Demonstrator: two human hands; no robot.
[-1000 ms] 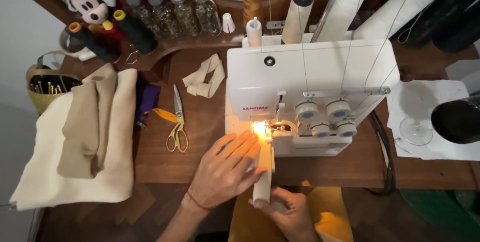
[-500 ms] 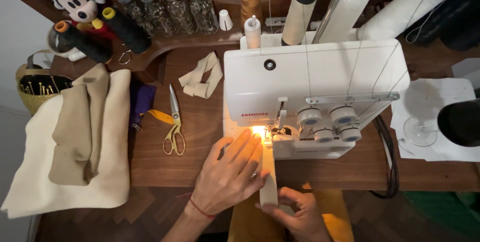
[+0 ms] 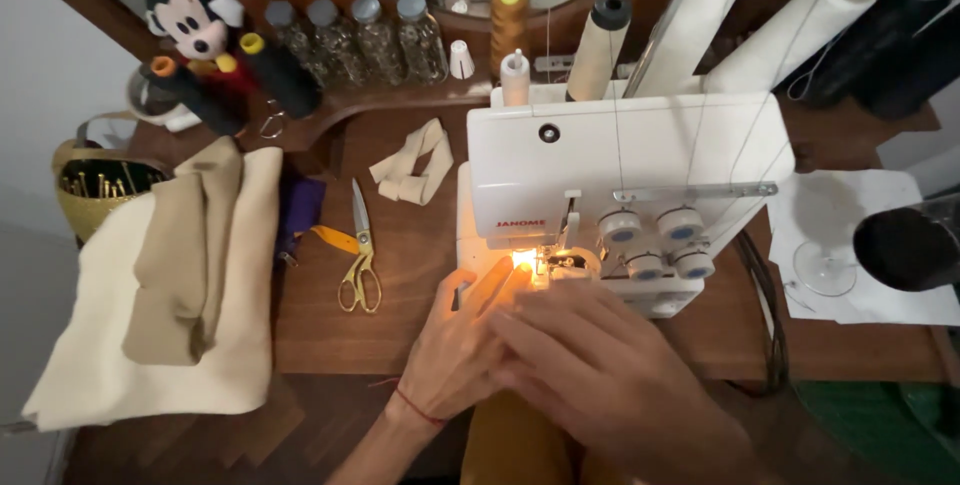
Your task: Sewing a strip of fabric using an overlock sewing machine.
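Observation:
A white overlock sewing machine (image 3: 600,160) stands on the wooden table (image 3: 330,340), its lamp glowing at the needle area (image 3: 522,260). My left hand (image 3: 455,350) lies flat just in front of the presser foot, fingers together and pointing at the light. A red thread is tied round its wrist. My right hand (image 3: 600,365) lies palm down beside it, its fingers over the left hand's fingertips. The cream fabric strip from the earlier frames is hidden under both hands.
Yellow-handled scissors (image 3: 358,265) and a loose cream strip (image 3: 410,165) lie left of the machine. Folded cream and tan cloth (image 3: 180,345) overhangs the table's left end. Thread cones, glass jars (image 3: 380,35) and a plush toy (image 3: 195,20) line the back. A wine glass (image 3: 825,265) stands at right.
My right hand has come up from the near end of the strip and now covers the left hand's fingertips by the needle. The strip has gone out of sight.

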